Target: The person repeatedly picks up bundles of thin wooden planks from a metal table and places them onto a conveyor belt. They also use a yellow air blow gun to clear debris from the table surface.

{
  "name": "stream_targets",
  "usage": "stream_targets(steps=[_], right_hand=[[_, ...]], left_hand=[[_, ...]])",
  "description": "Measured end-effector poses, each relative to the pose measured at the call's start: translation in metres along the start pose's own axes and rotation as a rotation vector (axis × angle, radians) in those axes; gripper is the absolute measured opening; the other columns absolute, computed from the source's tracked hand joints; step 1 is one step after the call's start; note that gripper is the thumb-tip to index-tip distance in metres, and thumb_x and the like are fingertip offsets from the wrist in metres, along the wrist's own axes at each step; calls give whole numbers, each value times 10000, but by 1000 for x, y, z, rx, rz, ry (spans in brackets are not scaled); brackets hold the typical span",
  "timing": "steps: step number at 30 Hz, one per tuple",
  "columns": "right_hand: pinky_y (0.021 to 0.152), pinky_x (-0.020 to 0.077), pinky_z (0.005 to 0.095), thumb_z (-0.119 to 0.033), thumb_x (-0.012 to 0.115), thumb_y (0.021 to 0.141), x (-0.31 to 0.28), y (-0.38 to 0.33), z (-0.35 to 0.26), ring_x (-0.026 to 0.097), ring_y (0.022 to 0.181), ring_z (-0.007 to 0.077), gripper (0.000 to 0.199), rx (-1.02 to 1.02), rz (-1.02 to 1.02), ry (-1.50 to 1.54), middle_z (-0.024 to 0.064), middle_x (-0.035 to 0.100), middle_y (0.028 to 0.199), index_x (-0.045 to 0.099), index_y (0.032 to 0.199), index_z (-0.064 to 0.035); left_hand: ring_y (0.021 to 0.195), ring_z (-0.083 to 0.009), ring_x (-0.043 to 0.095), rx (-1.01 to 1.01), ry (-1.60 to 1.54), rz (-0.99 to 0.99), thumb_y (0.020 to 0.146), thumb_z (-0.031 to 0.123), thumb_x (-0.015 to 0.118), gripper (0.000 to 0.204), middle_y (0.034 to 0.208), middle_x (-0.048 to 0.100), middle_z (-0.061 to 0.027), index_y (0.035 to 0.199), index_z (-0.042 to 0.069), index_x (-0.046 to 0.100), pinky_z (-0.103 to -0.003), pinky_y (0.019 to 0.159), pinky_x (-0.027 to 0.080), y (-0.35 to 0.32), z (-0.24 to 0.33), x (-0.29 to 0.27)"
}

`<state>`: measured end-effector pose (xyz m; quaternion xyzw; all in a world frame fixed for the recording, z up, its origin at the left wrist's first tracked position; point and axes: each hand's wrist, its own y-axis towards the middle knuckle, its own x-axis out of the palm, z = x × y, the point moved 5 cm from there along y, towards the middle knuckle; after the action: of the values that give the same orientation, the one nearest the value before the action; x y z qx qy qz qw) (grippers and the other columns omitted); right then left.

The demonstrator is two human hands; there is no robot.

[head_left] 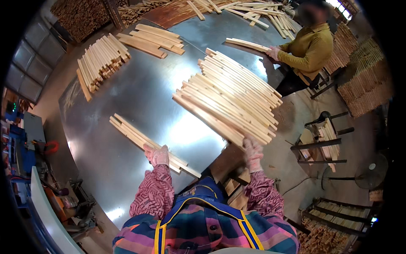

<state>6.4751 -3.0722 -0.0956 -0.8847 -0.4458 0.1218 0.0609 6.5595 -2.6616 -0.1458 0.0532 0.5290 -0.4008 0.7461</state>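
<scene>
My left hand (156,155), in a pale pinkish work glove, is closed round a few narrow wooden strips (132,132) lying slantwise on the metal table near me. Their near ends stick out past the hand toward my apron. To the right, my gloved right hand (253,153) grips the near end of a wooden strip (211,120) along the front edge of a large pile. That pile of pale wooden strips (237,86) lies side by side, its ends uneven, reaching over the table's right edge. The right hand's fingertips are partly hidden and slightly blurred.
A shiny metal table (97,135) spreads before me. A stack of short strips (101,59) and some wider boards (154,39) sit at its far left. Across the table, a person in a mustard shirt (311,48) holds strips. A fan (371,170) stands at right.
</scene>
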Motion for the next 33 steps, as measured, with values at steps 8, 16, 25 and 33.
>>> stream_targets(steps=[8, 16, 25, 33], right_hand=[[857, 484, 288, -235, 592, 905, -47, 242, -57, 639, 963, 215, 319, -350, 180, -331, 114, 675, 1063, 651, 1178, -80], [869, 484, 347, -251, 533, 931, -13, 338, -73, 630, 952, 272, 329, -391, 102, -700, 111, 677, 1029, 628, 1197, -81], [920, 470, 348, -225, 604, 920, 22, 392, -73, 579, 1090, 227, 625, -1129, -452, -883, 125, 473, 1369, 311, 1444, -54], [790, 528, 369, -78, 628, 847, 76, 179, -81, 636, 912, 310, 241, -819, -426, -577, 139, 672, 1003, 666, 1084, -52]], left_hand=[[1391, -434, 234, 284, 144, -305, 688, 490, 777, 1211, 1513, 138, -313, 1512, 47, 8, -401, 1142, 266, -108, 79, 115], [1349, -420, 324, 362, 181, -695, 727, 460, 760, 1112, 1494, 195, -284, 1522, 134, 54, -423, 1081, 345, -151, 121, 148], [1221, -403, 471, 530, 56, -677, 736, 412, 773, 1011, 1390, 342, -240, 1500, 120, 179, -425, 978, 454, -138, 131, 132], [1158, -417, 506, 559, 169, -705, 755, 376, 744, 960, 1287, 441, -243, 1499, 142, 183, -472, 942, 464, -131, 153, 117]])
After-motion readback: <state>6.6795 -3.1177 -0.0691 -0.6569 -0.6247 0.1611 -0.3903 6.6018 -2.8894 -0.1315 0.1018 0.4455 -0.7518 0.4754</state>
